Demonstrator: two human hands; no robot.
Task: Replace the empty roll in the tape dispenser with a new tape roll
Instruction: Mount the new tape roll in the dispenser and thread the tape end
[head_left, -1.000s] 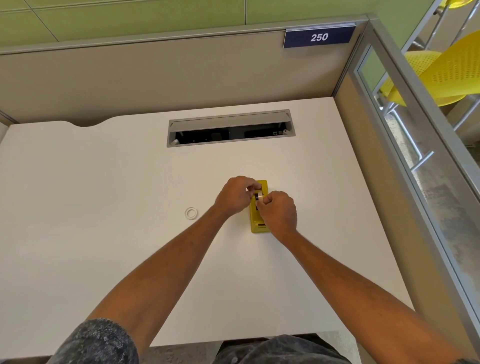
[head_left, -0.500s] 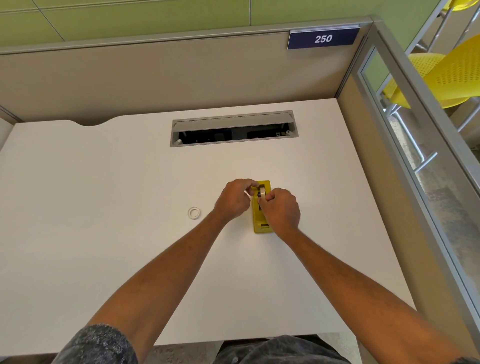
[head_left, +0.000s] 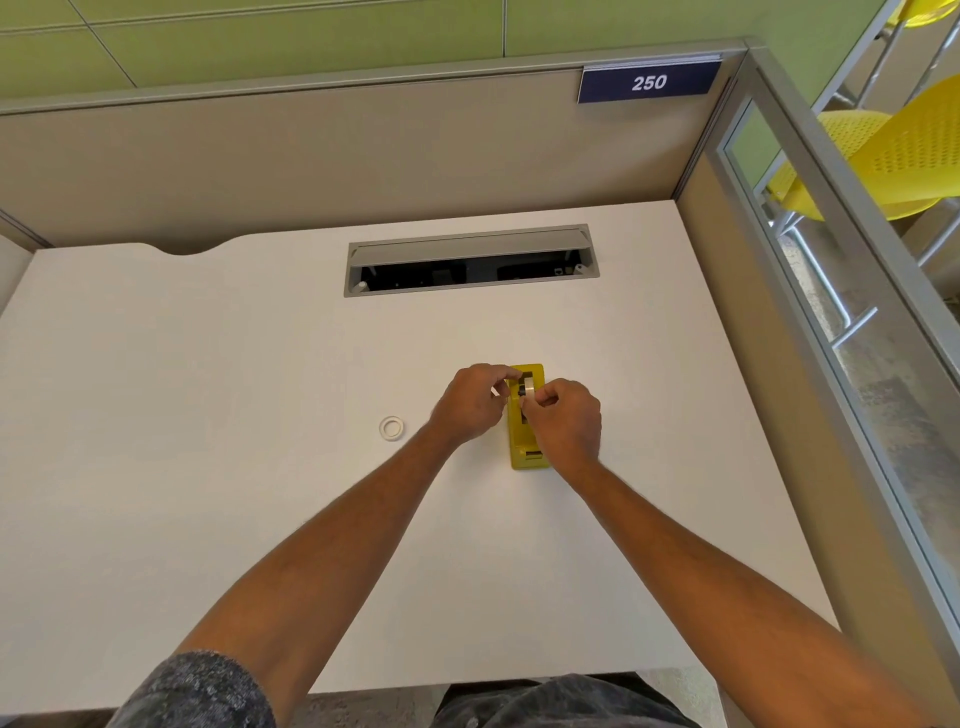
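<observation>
Plastic, glossy and yellow, the tape dispenser (head_left: 525, 457) is a narrow block lying on the smooth white surface (head_left: 208, 364), its long axis running from the person toward the grey cable tray (head_left: 470, 260) set into that surface, with the cutter end nearest the person. Both hands meet over the dispenser's far half. The left hand (head_left: 470, 408) is curled, fingertips pinched at the dispenser's left side; the right hand (head_left: 563, 423) is curled over the dispenser's right side, its thumb and forefinger closed on the new tape roll (head_left: 529, 387). That roll is a pale, translucent ring standing on edge in the dispenser's dark well; whether it is fully seated cannot be told. Left of the dispenser, well apart from it, the empty roll (head_left: 391, 428) lies flat, a small white ring. Beyond the dispenser rises a beige fabric partition, and on its top rail hangs a dark blue sign (head_left: 649, 82) reading "250" in white. Right of the dispenser, behind glass, stand perforated yellow chairs (head_left: 893, 156).
</observation>
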